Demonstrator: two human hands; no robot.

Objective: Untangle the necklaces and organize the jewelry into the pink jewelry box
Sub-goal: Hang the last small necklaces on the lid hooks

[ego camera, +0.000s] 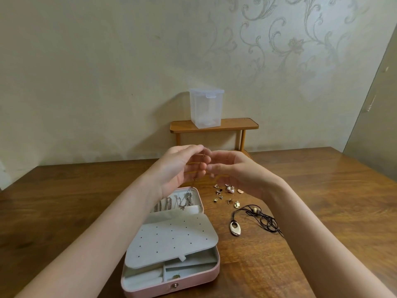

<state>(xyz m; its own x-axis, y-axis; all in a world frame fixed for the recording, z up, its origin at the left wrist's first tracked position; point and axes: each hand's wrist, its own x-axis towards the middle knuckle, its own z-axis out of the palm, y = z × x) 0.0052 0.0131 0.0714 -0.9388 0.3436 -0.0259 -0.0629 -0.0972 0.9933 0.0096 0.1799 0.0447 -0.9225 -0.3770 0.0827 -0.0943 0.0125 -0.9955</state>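
The pink jewelry box (pixel 212 273) lies open on the wooden table, its grey perforated flap (pixel 171 239) raised over the compartments. Several thin chains (pixel 171 204) lie in the lid half. My left hand (pixel 180 166) and my right hand (pixel 234 171) are raised above the box's far end, both pinching a fine chain necklace (pixel 200 162) that hangs down between them toward the lid. Small earrings and charms (pixel 227 193) are scattered right of the box. A black cord necklace with an oval pendant (pixel 235 227) lies nearer me on the right.
A clear plastic lidded container (pixel 206 108) stands on a small wooden shelf (pixel 214 125) against the wallpapered wall behind the hands. The table edge runs along the wall at left and right.
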